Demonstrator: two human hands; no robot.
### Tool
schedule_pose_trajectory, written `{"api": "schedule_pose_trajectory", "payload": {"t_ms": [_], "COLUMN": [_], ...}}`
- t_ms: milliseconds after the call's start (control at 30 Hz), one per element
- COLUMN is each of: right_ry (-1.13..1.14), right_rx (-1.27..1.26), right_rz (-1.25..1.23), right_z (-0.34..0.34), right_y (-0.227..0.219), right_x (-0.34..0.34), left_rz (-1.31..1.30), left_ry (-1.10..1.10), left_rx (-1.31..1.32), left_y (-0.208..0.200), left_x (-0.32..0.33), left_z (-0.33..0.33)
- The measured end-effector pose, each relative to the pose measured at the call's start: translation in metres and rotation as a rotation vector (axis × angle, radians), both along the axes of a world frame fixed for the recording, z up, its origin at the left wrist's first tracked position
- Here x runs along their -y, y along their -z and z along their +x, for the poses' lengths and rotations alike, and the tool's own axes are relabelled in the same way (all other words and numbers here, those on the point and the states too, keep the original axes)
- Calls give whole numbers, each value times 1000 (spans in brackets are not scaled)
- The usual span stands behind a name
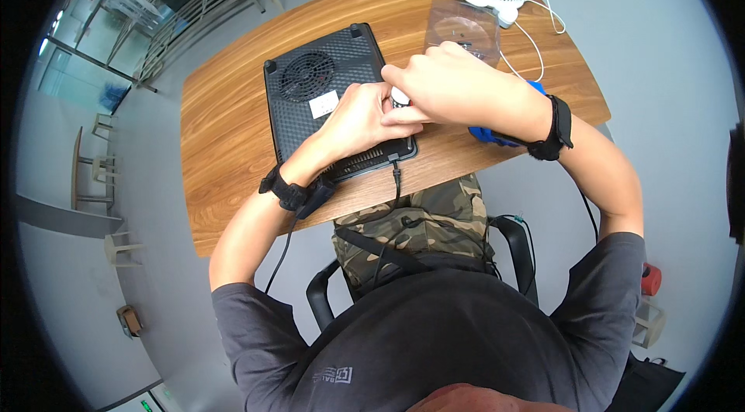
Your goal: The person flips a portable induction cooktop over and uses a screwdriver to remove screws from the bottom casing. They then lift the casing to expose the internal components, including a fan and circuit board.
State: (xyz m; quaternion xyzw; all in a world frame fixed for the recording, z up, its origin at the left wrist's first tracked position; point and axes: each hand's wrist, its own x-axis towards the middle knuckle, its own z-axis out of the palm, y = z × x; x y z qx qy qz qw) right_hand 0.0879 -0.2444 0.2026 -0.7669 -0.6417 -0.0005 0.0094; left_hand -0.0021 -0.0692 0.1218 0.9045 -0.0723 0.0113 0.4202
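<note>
The black unit (341,70) lies flat on the table (225,125), left of its middle and against the near edge, vented face up, its long axis running away from the person and leaning left at the far end. Its round grille (306,75) sits toward that far end, its cord (396,175) at the near one. Over its right side, the left hand (355,119) and right hand (438,86) meet with curled fingers around a small white piece (400,95), though which hand grips it I cannot tell.
</note>
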Motion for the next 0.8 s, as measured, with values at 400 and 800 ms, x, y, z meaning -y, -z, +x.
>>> {"api": "schedule_pose_trajectory", "payload": {"t_ms": [400, 800], "right_ry": [-288, -187], "right_rx": [-181, -179], "right_rz": [200, 104], "right_z": [4, -4], "right_y": [11, 5], "right_x": [12, 12], "left_rz": [-27, -103], "left_ry": [153, 151], "left_rx": [-96, 53], "left_y": [-12, -9], "left_x": [-4, 9], "left_z": [-2, -6]}}
